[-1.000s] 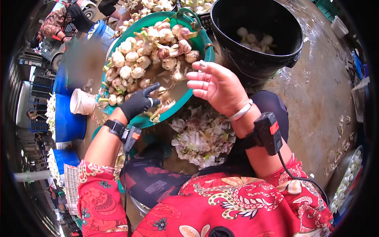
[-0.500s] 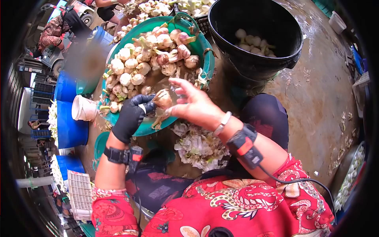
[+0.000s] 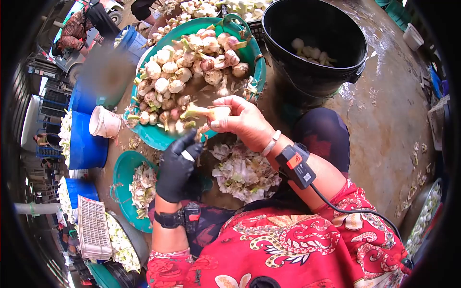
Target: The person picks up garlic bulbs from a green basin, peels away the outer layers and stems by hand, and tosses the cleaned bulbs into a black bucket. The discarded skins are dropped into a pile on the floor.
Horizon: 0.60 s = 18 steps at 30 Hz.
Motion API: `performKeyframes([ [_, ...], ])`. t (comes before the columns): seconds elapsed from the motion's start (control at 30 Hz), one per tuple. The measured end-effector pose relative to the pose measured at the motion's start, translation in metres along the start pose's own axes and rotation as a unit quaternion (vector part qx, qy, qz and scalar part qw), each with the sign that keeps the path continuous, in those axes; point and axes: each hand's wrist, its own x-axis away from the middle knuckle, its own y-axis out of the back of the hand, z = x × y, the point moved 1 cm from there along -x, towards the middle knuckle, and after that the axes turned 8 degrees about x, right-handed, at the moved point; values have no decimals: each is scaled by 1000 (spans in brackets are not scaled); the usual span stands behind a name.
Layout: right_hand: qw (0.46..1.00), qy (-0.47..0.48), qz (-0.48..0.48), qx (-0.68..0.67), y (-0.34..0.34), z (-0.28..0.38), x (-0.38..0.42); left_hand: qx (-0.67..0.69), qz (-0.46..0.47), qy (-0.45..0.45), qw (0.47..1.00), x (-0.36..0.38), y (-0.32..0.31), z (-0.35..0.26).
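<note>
My right hand [image 3: 245,120] is closed around a pale garlic bulb [image 3: 219,113] just above the front of a green basin [image 3: 165,139]. The bulb's stem points left. My left hand [image 3: 177,168], in a black glove with a white band on one finger, is below and left of the bulb, apart from it. Its fingers are slightly blurred but look stretched and parted, with nothing clearly held. Many garlic bulbs [image 3: 163,72] with stems and brownish skins are heaped in the basin. Loose peelings [image 3: 245,173] lie in a pile below my right hand.
A black bucket [image 3: 307,79] at the upper right contains several whitish bulbs. At left are a smaller green basin [image 3: 122,187] with peelings, a white pail [image 3: 104,122], blue tubs [image 3: 89,144] and a plastic crate [image 3: 93,228]. Another person [image 3: 77,29] bends over at the upper left.
My left hand has come away from the bulb and moved down. The bulb is now in my right hand, paler, with its stem turned left. My view has shifted slightly.
</note>
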Motion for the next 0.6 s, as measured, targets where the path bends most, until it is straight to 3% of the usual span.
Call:
performKeyframes([
  [0.07,996,43,5,83,-6,-5,4,61,-37,0,997,-3,-7,-21],
  [0.1,992,37,14,118,-10,-2,7,100,25,-67,992,-8,-6,-21],
  [0.13,992,56,30,110,-11,-10,5,101,22,-67,992,-12,-9,-19],
  [0.2,991,62,21,114,-13,-12,7,25,-20,-191,981,-17,-23,-18],
  [0.33,992,80,3,93,-13,-17,6,81,-36,-120,989,-22,-27,-7],
  [0.53,1000,-13,23,4,-10,-18,7,180,-39,-55,981,-20,-16,0],
  [0.57,999,3,24,35,-11,-18,7,-81,-37,-204,975,-19,-10,-4],
  [0.6,999,2,25,34,-13,-20,7,-335,-30,-333,881,-17,-11,-10],
])
